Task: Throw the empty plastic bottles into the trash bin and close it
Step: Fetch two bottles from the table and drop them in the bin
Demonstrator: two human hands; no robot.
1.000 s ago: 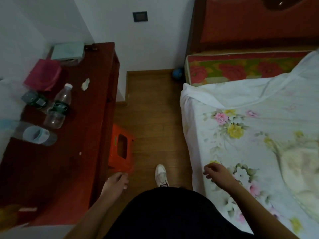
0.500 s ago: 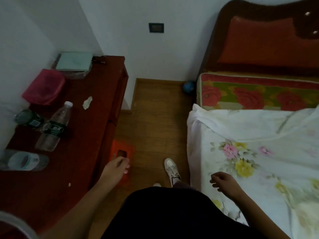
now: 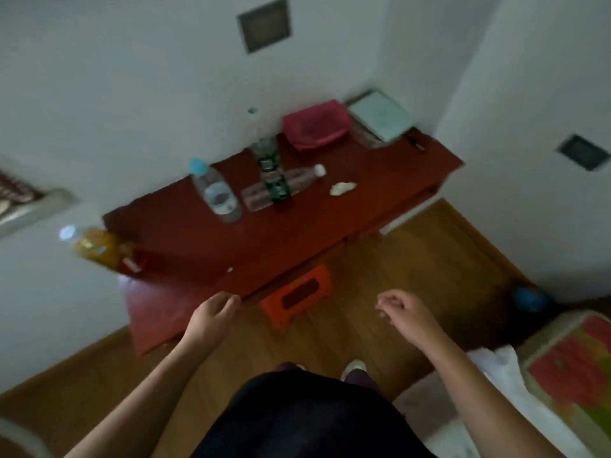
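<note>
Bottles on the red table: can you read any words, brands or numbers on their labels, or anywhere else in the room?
No text can be read; the picture is blurred.
Blue-capped bottle: pale label, unreadable.
Green-capped bottle: label print blurred.
White-capped bottle: dark green label, unreadable.
Yellow bottle: label blurred.
Wall plates: no marks visible.

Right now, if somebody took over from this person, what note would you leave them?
Left hand: empty, fingers loosely curled, near the table edge. Right hand: empty, above the floor.
On the table: blue-cap bottle, white-cap bottle, green bottle; yellow bottle at its left end.
Done: nothing, no bottle picked up.
Left: find the bin (not in view), throw the bottles in, close it.
</note>
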